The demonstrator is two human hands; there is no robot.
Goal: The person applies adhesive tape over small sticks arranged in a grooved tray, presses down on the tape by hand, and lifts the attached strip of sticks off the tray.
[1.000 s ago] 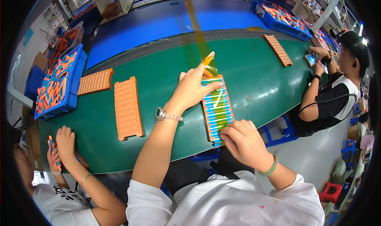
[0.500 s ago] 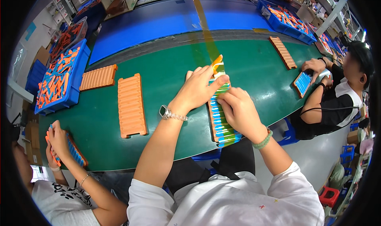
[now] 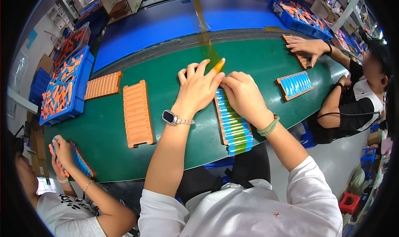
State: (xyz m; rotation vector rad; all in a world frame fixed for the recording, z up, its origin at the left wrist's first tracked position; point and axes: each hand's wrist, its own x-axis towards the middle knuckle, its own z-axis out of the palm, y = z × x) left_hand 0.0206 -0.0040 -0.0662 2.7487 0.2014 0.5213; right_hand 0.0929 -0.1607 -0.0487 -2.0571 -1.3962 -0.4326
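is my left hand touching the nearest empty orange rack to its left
Apart: the head view shows a strip of green table between the left hand and that rack.

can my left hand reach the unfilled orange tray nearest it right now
Probably yes: only green tabletop shows between your left hand and the unfilled orange tray, and nothing covers it, though that hand seems occupied with the tape.

Trays (image 3: 223,131) of blue pieces (image 3: 296,85): three
Bare orange trays (image 3: 138,114): three
Wearer's hands (image 3: 196,91): two
Co-workers (image 3: 363,102) beside the bench (image 3: 174,62): two
Blue bins (image 3: 84,86) of loose pieces (image 3: 62,89): at least two
Long yellow tape strip (image 3: 201,18): one
Silver wristwatch (image 3: 169,117): one
Green bracelet (image 3: 269,128): one
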